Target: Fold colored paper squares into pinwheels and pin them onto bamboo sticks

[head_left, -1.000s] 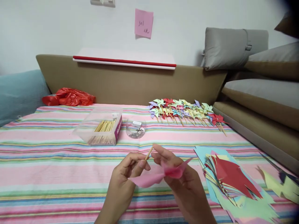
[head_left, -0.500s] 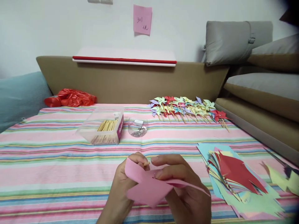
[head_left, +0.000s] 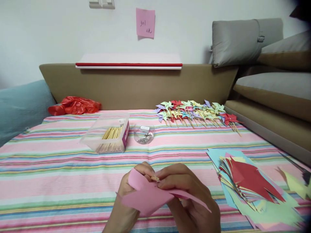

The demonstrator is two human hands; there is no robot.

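Pink paper pinwheel [head_left: 148, 198], on the near side of the clear dish [head_left: 137, 133]. Near-left of the dish, the left hand [head_left: 124, 186] closes round the wooden stick [head_left: 155, 178], best kept steady. Near-right, the right hand [head_left: 194, 186] pinches the paper, fingertips at the stick's end; gentle pressure should spare creases.

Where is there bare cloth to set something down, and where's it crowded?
The widest free patch of striped cloth lies left of the left hand, in front of the clear tub. A smaller one lies between the round dish, the pinwheels and the paper stack. It is crowded at right, with that stack beside yellow paper, and at back right among the pinwheels.
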